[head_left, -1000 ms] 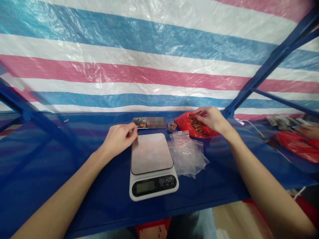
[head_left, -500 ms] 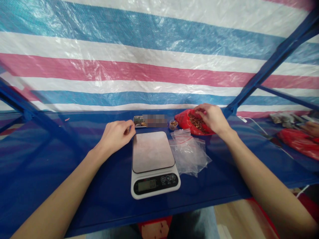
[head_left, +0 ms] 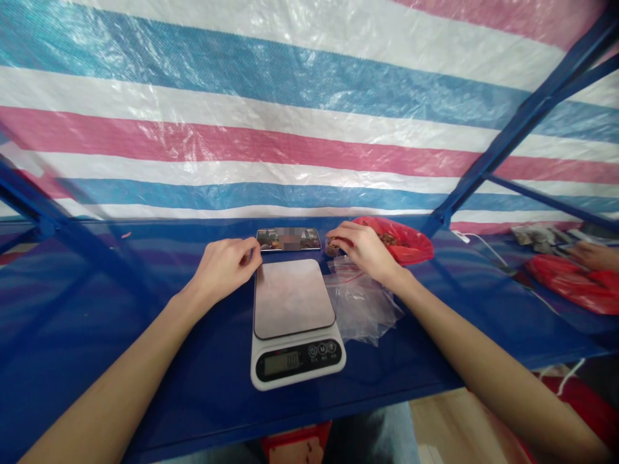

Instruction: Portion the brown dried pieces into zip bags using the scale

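The left hand (head_left: 223, 270) rests curled, its fingers closed toward the thumb, just beside the far left corner of a white digital kitchen scale (head_left: 293, 296). Nothing shows between the fingers, though something very small could be hidden there. Just past it lies a smartphone (head_left: 289, 239), its screen partly blurred. The scale's display is lit, but its digits are too small to read with confidence.

The right hand (head_left: 363, 250) is bent downward, its fingers (head_left: 346, 235) curled at a small clear cup (head_left: 333, 247) of brown pieces. The hand hides much of the cup, so whether it is gripping the cup or the pieces cannot be told. Behind it lies a red plastic bag (head_left: 409, 240) holding more brown pieces, and clear zip bags (head_left: 360, 303) lie beneath the wrist. Small pieces like these seem best handled with the fingertips, low over the cup, so that strays drop back in. Keeping both hands off the scale would protect its reading.

The blue table top (head_left: 97, 335) runs across the view, with a blue metal frame (head_left: 527, 116) and a striped pink, white and blue tarp (head_left: 309, 129) beyond. At the far right, a co-worker's hand (head_left: 597, 256) is near a second red bag (head_left: 570, 283). A wood floor (head_left: 449, 425) shows below the table's edge.
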A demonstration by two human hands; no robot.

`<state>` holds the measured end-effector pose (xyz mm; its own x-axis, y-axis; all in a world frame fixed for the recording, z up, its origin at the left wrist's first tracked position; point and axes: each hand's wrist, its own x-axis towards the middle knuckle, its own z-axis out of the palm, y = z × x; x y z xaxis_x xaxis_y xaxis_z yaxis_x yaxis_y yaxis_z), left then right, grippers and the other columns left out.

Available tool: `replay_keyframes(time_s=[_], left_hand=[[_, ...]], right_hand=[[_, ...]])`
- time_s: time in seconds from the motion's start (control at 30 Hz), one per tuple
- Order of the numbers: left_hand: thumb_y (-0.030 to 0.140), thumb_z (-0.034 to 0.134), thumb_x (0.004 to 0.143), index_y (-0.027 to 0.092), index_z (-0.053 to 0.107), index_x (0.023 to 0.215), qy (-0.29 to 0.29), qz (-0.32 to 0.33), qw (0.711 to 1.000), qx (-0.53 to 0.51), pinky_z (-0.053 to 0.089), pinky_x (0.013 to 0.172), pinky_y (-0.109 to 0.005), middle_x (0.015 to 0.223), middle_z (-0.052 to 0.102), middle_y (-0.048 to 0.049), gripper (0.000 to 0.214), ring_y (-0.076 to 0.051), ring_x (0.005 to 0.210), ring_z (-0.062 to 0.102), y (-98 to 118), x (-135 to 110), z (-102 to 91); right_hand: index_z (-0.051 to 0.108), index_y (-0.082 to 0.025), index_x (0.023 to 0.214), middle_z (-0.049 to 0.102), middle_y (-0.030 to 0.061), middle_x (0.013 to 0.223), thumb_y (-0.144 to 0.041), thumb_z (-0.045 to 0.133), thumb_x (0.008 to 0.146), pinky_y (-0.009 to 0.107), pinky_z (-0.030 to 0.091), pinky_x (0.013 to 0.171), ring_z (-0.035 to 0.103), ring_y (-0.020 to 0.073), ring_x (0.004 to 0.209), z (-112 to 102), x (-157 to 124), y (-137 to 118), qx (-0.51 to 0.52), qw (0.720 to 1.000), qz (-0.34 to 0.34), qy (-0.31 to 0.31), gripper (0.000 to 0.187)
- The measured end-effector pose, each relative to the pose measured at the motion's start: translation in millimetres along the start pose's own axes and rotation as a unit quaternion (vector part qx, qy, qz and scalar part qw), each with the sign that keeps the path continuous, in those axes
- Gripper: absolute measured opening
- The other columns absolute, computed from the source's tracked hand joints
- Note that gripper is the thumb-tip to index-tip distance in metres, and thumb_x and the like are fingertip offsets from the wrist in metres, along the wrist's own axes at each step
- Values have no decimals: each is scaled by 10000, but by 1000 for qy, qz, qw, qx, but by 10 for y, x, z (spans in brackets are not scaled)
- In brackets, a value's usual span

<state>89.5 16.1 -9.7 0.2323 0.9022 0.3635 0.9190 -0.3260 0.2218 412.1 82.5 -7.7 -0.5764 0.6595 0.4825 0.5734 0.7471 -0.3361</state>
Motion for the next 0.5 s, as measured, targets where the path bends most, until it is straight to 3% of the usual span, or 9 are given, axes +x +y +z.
replay_keyframes(time_s=[0.27, 0.5], left_hand=[[300, 481, 922, 219, 661, 779, 2, 3, 1000, -3, 344, 627, -292, 664, 661, -8, 243, -174, 629, 604, 0, 4, 6], [302, 474, 928, 217, 651, 779, -2, 1, 1000, -2, 345, 626, -289, 667, 663, -6, 246, -170, 624, 600, 21, 6, -11]], right_hand=[[826, -210, 1110, 751, 109, 1054, -191, 554, 1034, 396, 548, 868, 703, 256, 929, -27, -8, 76, -13, 999, -30, -6, 283], [842, -222, 1070, 792, 96, 1032, -192, 619, 996, 403, 572, 883, 731, 256, 919, -12, -1, 92, 33, 999, 6, 34, 237]])
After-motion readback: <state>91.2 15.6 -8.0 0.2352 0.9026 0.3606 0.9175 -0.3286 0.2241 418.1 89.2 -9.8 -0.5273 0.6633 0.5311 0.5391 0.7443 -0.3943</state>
